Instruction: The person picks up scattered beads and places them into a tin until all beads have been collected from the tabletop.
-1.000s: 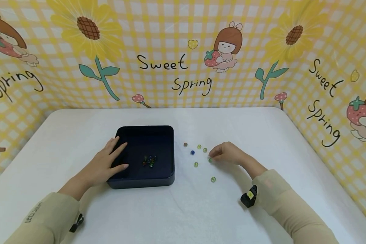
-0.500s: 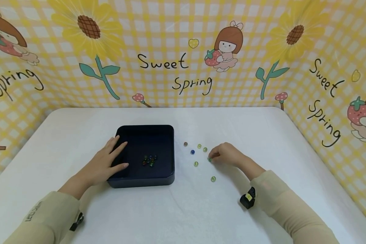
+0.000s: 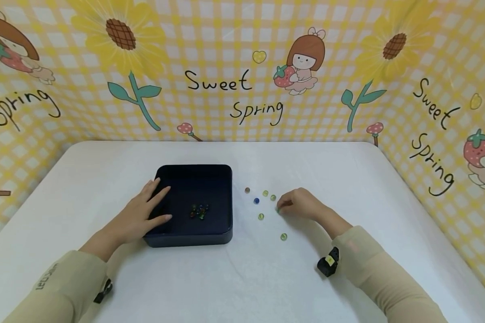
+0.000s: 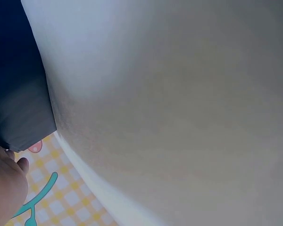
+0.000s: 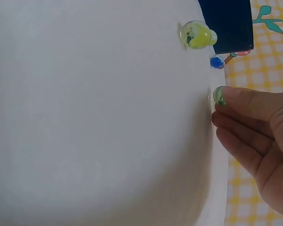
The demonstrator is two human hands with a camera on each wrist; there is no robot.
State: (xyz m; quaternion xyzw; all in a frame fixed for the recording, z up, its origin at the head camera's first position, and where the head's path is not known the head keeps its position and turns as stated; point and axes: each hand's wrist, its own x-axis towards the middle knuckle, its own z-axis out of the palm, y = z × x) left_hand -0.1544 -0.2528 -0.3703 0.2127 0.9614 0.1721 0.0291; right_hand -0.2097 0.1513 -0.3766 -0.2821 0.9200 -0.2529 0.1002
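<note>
My right hand point(image 3: 301, 204) pinches a clear green marble point(image 5: 219, 95) between thumb and fingertips, low over the white table; the fingers partly cover the marble in the head view. My left hand point(image 3: 139, 215) rests with spread fingers over the left side of a dark navy square box point(image 3: 190, 240). Inside that box lies a small cluster of coloured marbles point(image 3: 200, 211). Loose between the box and my right hand are a brown marble point(image 3: 247, 190), a blue marble point(image 3: 256, 201) and several yellow-green marbles point(image 3: 261, 216).
One yellow-green marble point(image 3: 284, 237) lies apart, nearer the front than the others. Behind the white table point(image 3: 242, 282) hangs a yellow checked cloth point(image 3: 218, 116) with printed flowers and lettering. The left wrist view shows mostly tabletop, beside the box's outer wall point(image 4: 23, 108).
My right fingertips have drawn in around the green marble and cover more of it. The left hand stays at the box, and the loose marbles lie as before.
</note>
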